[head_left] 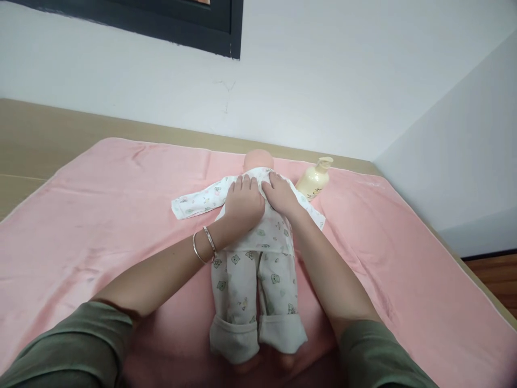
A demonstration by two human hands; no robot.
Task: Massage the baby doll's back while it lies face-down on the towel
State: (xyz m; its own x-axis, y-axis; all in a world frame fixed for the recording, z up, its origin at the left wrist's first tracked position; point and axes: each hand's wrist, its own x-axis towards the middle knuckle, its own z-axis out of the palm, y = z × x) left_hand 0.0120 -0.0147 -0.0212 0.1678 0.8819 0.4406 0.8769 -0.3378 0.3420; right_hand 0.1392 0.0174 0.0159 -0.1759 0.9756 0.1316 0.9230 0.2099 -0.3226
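Observation:
A baby doll lies on a pink mat, its bald head at the far end and its feet toward me. It wears a white printed top and matching trousers with turned-up cuffs. Which way its face points I cannot tell. My left hand rests on the upper left of the top, fingers laid out toward the shoulder. Across from it, my right hand lies on the upper right, its thumb pointing inward. Both hands are open and touch the cloth, covering part of the doll's upper body.
A cream pump bottle stands tilted-looking beside the doll's right-side sleeve. The mat covers a wooden surface that runs along a white wall. A dark window frame is set in the wall above.

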